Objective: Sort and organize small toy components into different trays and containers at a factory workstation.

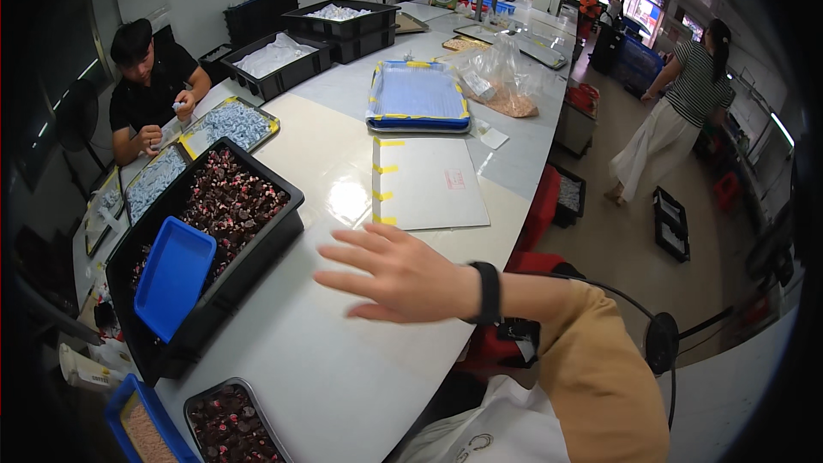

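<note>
Glossy and pale, the tabletop [283, 351] runs down a busy workroom, with a co-worker [159, 90] seated at its far left. On it, just beyond the right hand [407, 279], lies a flat white board [420, 189] with yellow tape tabs [386, 169] along its left edge. The right hand is palm down, fingers spread wide, and has hold of nothing; it is blurred, so whether the fingertips touch the surface is hard to say. The left hand is out of view. For such a reach, I would keep the wrist low and the fingers loose. The board looks thin, so lifting one edge first should beat pinching at the flat, and the tabs are best not snagged.

To the left stands a black crate [236, 287] of dark and pink pieces [227, 184]; its rim calls for clearance. The blue tray [176, 279] leaning inside would handle best by its edge, as the pieces under it may shift. Farther off are stacked blue trays [420, 94] and a clear bag [497, 77].
</note>
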Tool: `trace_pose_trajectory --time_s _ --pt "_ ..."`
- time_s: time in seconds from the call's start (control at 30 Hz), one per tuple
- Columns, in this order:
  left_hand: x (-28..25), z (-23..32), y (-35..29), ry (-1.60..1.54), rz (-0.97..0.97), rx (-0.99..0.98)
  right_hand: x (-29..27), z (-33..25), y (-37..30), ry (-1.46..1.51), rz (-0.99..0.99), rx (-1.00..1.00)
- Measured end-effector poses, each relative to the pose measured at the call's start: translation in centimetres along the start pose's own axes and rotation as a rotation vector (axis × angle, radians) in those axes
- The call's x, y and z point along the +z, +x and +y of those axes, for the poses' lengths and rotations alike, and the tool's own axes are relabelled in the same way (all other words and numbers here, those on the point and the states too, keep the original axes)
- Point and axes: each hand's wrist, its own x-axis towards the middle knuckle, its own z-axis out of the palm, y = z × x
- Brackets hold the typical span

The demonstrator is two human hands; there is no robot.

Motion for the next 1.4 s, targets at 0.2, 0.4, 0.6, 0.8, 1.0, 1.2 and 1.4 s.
trace_pose_trajectory --time_s 0.2,0.4,0.6,0.8,1.0,1.2,1.4 --pt "-1.1 -0.2 0.8 0.046 -0.006 -0.066 10.8 5.6 9.3 -0.212 0.147 0.113" --pt "0.9 0.0 -0.6 0.035 0.007 -0.034 17.1 5.9 11.2 -0.187 0.154 0.108" --pt "1.5 0.2 -1.1 0.044 -0.025 0.032 17.2 6.7 12.2 -0.262 0.162 -0.02" --pt "0.6 0.0 -0.5 0.047 -0.078 0.021 17.4 8.2 12.8 -0.29 0.105 -0.181" --pt "1.3 0.1 -0.8 0.054 -0.068 0.057 18.1 8.2 12.6 -0.153 0.23 -0.131" --pt "1.1 0.0 -0.6 0.072 -0.018 0.067 17.0 7.6 12.5 -0.096 0.127 -0.054" --pt "0.0 -0.2 0.3 0.035 -0.016 -0.02 15.9 6.7 11.5 -0.119 0.165 -0.043"
